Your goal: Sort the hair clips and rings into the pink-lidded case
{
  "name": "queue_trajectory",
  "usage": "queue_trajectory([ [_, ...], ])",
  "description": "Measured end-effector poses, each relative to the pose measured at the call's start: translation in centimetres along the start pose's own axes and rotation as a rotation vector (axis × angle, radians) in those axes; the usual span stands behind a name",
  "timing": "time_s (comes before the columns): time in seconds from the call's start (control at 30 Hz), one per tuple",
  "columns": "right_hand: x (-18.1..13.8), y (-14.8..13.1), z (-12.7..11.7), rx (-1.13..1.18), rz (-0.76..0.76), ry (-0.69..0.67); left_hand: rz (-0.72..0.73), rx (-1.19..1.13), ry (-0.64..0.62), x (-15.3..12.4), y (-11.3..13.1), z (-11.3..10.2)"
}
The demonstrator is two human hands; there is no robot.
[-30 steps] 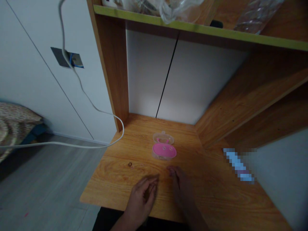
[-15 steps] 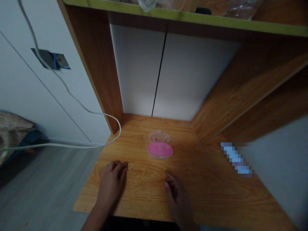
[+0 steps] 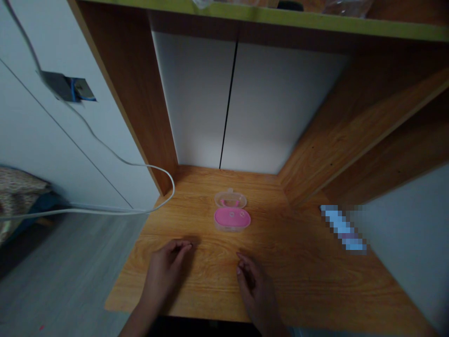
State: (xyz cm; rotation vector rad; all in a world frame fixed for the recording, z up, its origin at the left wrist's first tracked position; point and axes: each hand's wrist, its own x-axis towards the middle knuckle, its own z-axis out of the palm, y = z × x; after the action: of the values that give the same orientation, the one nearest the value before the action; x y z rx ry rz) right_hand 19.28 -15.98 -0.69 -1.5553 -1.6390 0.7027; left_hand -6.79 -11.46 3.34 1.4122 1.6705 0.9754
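A clear plastic case with a pink insert [image 3: 232,218] lies on the wooden desk [image 3: 210,290], its transparent lid [image 3: 230,200] folded back behind it. To the front left of the case, my left hand [image 3: 168,262] is closed in a pinch, thumb and forefinger together. Whatever may be between those fingertips is too small to make out. My right hand [image 3: 257,288] rests on its side in front of the case, fingers loosely curled with a gap between thumb and forefinger. Nothing shows in it. Neither hand touches the case.
A white cable [image 3: 140,164] hangs down the left wall and loops over the desk's left edge. On the right lies a flat, blurred-out bright object [image 3: 343,229]. Wooden side panels and a shelf [image 3: 245,18] with clear plastic items enclose the back.
My left hand has shifted slightly right and its fingertips have come together in a pinch off the desk. My right hand has barely moved. The case stays put; the view has tilted a little.
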Motion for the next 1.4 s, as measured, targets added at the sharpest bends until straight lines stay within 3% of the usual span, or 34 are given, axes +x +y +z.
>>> queue_trajectory([
  [0.23, -0.4, -1.0, -0.7, -0.023, -0.198, -0.105, -0.189, -0.547, -0.26, -2.6, 0.5, 7.6],
  [0.37, -0.5, -0.5, -0.5, -0.002, -0.234, -0.061, -0.173, -0.701, -0.345, -3.1, 0.1, 9.6],
  [0.6, 0.0, -0.3, -0.3, 0.012, -0.208, -0.062, -0.281, -0.792, -0.421, -2.6, -0.2, 8.8],
  [1.03, 0.2, -0.7, -0.6, 0.06, -0.194, -0.062, -0.252, -0.722, -0.495, -2.6, 0.7, 8.0],
  [1.4, 0.2, -0.3, -0.4, 0.08, -0.221, -0.054, -0.191, -0.672, -0.512, -2.7, 0.1, 8.1],
])
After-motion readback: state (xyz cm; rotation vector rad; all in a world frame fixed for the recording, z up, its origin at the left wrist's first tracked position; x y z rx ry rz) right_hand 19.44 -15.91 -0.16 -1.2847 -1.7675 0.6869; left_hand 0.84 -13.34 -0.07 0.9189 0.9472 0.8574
